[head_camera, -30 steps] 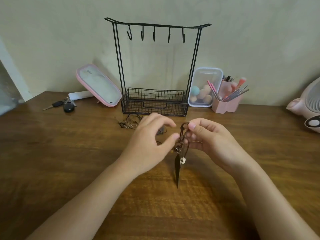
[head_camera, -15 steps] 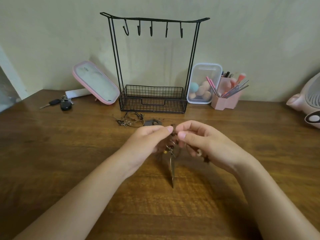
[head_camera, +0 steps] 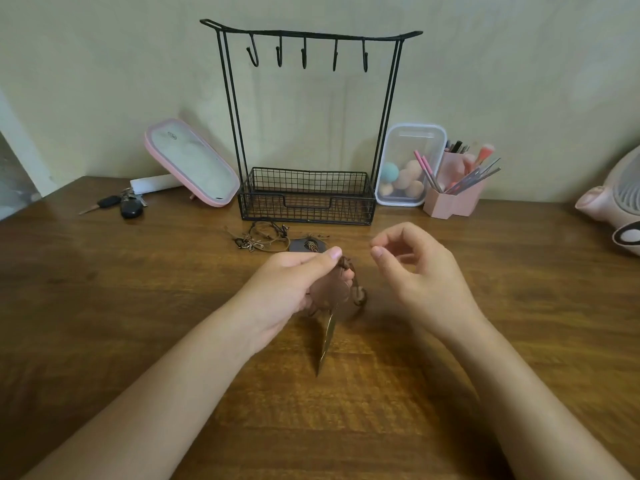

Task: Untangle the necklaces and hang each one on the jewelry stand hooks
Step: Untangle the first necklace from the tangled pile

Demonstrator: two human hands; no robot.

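Note:
My left hand (head_camera: 291, 289) pinches a brown cord necklace (head_camera: 346, 289) just above the table, and its long metal leaf pendant (head_camera: 327, 341) hangs down to the wood. My right hand (head_camera: 419, 275) hovers a little to the right of the cord with thumb and fingers curled and nothing between them. A tangle of other brown necklaces (head_camera: 270, 237) lies on the table in front of the black wire jewelry stand (head_camera: 308, 199). The stand's several hooks (head_camera: 304, 57) are bare.
A pink-rimmed mirror (head_camera: 192, 164) leans left of the stand, with keys (head_camera: 121, 204) further left. A clear box of sponges (head_camera: 408, 168) and a pink brush holder (head_camera: 453, 199) stand to the right. A pink fan (head_camera: 616, 209) sits at the right edge.
My right hand has let go of the necklace and moved off to the right. The left hand keeps its pinch on the cord and the pendant hangs lower.

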